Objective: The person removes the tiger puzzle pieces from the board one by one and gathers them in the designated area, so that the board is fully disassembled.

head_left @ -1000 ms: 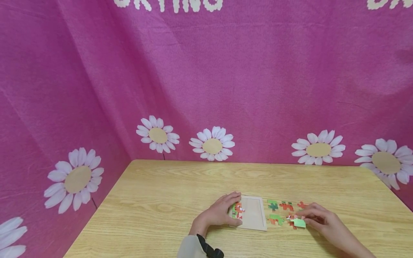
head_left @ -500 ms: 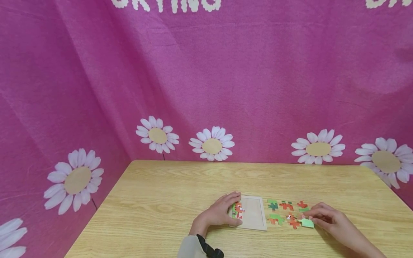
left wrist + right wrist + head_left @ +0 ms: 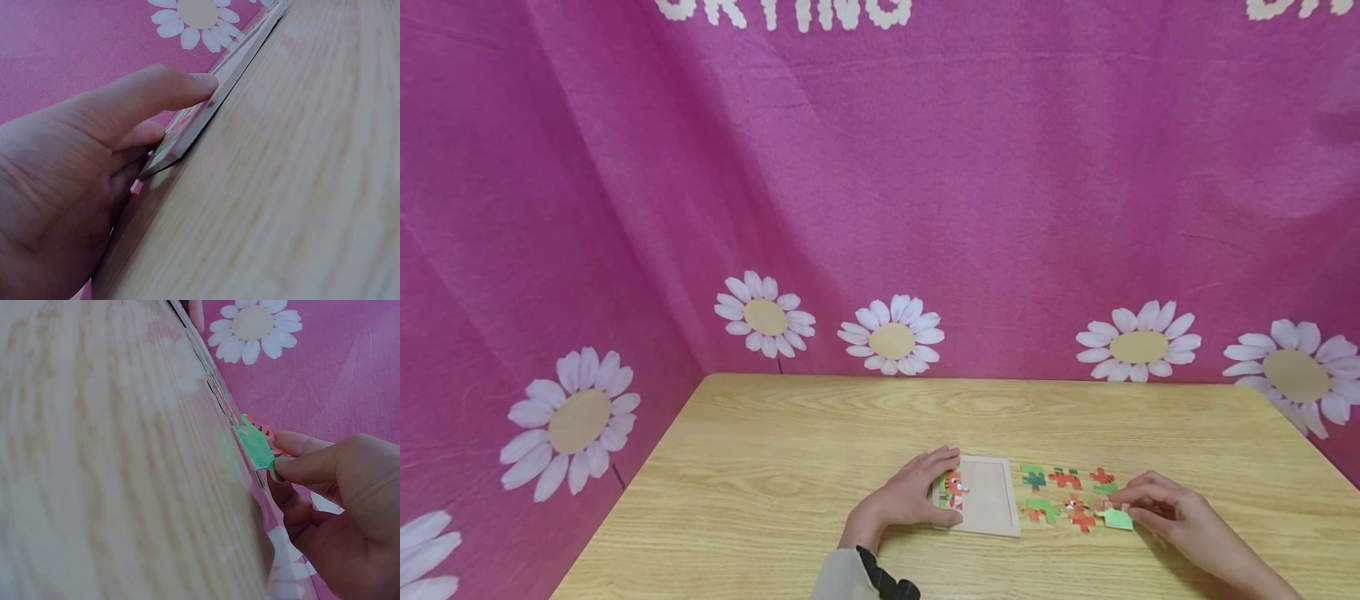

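Note:
My left hand (image 3: 913, 490) holds the left end of a shallow wooden puzzle tray (image 3: 992, 525); the thumb lies on its near rim and the fingers reach over to the far rim. A strip of picture with an orange tiger face (image 3: 953, 489) fills the tray's left side. In the left wrist view the thumb rests on the rim of the tray (image 3: 200, 122). On the right, my right hand (image 3: 1180, 517) pinches a green and orange puzzle piece (image 3: 1117, 519) between thumb and index finger. The right wrist view shows this puzzle piece (image 3: 256, 449) tilted up from the table.
Between tray and right hand, several loose puzzle pieces lie in two rows on the wooden table (image 3: 820, 433), among them a dark green one (image 3: 1033, 477) and a red-orange one (image 3: 1082, 517). A pink cloth (image 3: 1000, 208) with white flowers hangs behind the table.
The right hand has shifted a little to the right with the pinched piece, uncovering the orange pieces beside it. The left hand and tray have stayed in place.

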Demonstrator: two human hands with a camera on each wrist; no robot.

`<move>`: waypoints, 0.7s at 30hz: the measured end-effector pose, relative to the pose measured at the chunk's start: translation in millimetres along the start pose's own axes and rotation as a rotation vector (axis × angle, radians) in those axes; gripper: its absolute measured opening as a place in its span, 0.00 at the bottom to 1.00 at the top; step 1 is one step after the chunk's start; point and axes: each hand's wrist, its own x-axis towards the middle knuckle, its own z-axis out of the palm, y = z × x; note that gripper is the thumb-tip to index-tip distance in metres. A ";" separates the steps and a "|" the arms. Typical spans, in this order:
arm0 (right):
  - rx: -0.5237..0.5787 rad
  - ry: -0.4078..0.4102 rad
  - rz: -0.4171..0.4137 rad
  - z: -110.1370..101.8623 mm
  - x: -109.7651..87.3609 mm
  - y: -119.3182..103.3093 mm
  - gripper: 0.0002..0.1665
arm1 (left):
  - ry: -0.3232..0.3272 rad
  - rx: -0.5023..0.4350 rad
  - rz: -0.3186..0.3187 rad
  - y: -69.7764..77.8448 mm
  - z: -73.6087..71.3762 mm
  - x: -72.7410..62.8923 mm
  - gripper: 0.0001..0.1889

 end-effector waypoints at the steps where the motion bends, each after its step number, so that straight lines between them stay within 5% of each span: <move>1: 0.009 0.006 -0.014 0.3 -0.2 0.4 0.13 | 0.001 -0.001 0.000 0.0 0.1 0.0 0.44; 8: 0.046 0.039 -0.103 2.4 -1.1 1.6 0.17 | 0.002 -0.005 -0.005 0.2 0.1 -0.2 0.44; 21: -0.035 0.032 -0.047 4.2 -0.6 2.6 0.15 | 0.000 -0.013 -0.007 0.6 -0.2 0.1 0.44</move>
